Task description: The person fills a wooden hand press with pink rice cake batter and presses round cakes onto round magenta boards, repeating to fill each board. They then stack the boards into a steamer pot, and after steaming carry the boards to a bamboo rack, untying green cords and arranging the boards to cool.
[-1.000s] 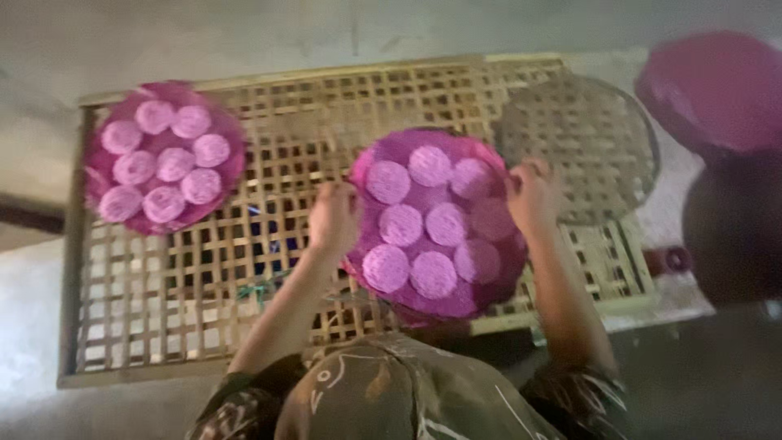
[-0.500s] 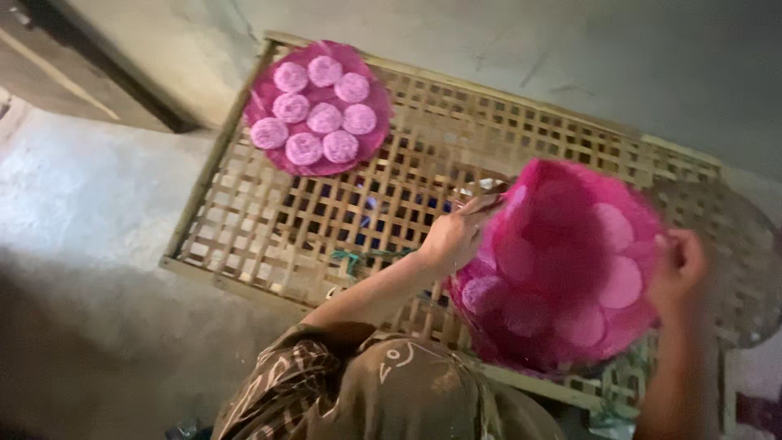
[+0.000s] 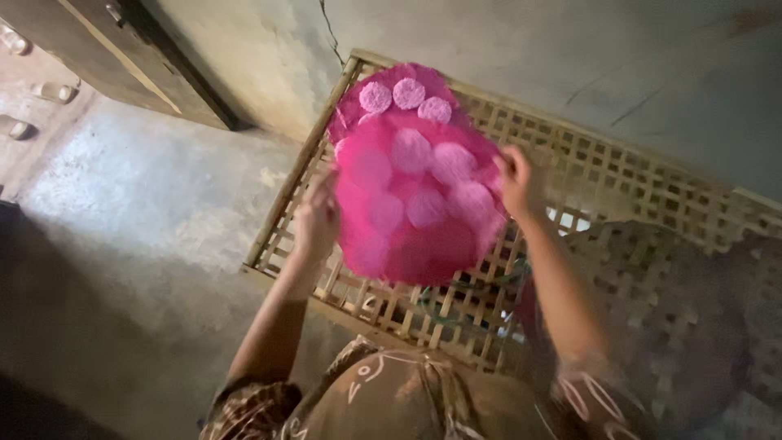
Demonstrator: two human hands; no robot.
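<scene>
I hold up a round pink cloth sheet (image 3: 419,204) with several pale pink discs showing through it. My left hand (image 3: 318,220) grips its left edge and my right hand (image 3: 517,181) grips its right edge. The sheet hangs over a bamboo lattice rack (image 3: 619,175). Behind it, at the rack's far corner, lies a second pink sheet (image 3: 383,94) with three pink discs visible on it, the others hidden by the sheet I hold.
A round woven bamboo tray (image 3: 660,326) lies at the right on the rack. A concrete floor (image 3: 138,212) spreads to the left, with a dark wooden frame (image 3: 155,65) at the upper left. A grey wall (image 3: 521,41) rises behind the rack.
The held sheet has moved left across the rack toward the other pink sheet and now partly covers it. My view has swung left with it.
</scene>
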